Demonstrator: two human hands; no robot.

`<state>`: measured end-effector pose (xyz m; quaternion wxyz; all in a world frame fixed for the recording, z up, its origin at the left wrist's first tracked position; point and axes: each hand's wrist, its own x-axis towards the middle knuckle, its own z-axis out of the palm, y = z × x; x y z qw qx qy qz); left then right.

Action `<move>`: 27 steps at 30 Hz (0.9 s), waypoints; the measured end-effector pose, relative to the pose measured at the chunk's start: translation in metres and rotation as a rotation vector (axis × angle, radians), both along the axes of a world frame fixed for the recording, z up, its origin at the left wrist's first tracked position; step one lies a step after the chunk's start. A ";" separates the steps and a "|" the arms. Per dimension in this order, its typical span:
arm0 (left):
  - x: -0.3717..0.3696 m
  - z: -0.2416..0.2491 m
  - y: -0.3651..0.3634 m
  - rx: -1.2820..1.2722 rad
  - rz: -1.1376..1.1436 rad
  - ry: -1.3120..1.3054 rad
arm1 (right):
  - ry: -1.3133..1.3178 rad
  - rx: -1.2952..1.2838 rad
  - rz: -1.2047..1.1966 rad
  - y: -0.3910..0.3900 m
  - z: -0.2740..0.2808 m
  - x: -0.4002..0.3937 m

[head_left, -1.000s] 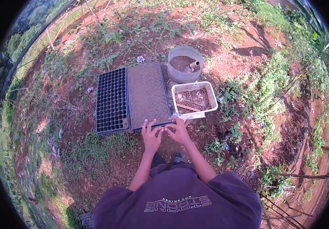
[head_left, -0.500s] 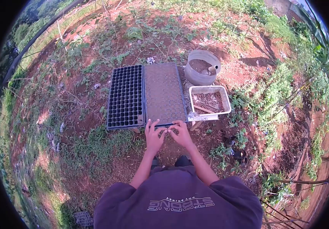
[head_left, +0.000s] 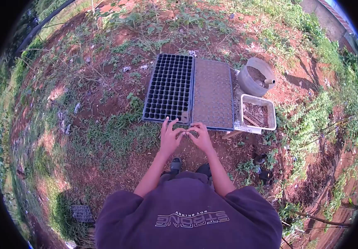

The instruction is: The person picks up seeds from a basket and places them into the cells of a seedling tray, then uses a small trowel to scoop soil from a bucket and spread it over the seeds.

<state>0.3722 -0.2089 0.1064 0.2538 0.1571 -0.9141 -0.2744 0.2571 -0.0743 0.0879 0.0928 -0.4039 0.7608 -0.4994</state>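
My left hand (head_left: 170,136) and my right hand (head_left: 200,137) meet at their fingertips, just off the near edge of the trays. Thumb and index finger are pinched on each hand, the other fingers reaching forward. Anything in the pinches is too small to make out. Beyond my left hand lies a black seedling tray (head_left: 170,86) whose cells look unfilled, except a brownish one near the front right corner. Alongside it, past my right hand, is a second seedling tray (head_left: 213,93) filled level with brown soil, ring outlines of its cells showing.
Right of the trays, a cream plastic basket (head_left: 273,124) holds small brown pieces and a stick. Behind it stands a translucent tub (head_left: 247,85) with soil and a short tube-like object inside. A low wooden stand (head_left: 245,130) supports them. Weeds and red earth surround everything.
The view has shifted, so trays, basket and tub appear farther right. Both hands are now farther left along the trays' near edge, around the seam, still pinched together.
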 end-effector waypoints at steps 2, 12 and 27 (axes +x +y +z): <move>0.006 -0.001 -0.012 0.017 0.000 -0.017 | 0.004 0.006 -0.006 -0.013 -0.003 0.009; -0.001 -0.056 -0.063 0.053 0.096 -0.175 | -0.010 0.033 -0.326 -0.042 -0.050 -0.003; -0.031 -0.097 -0.090 -0.135 -0.147 -0.612 | 0.183 0.259 -0.500 -0.075 -0.083 -0.024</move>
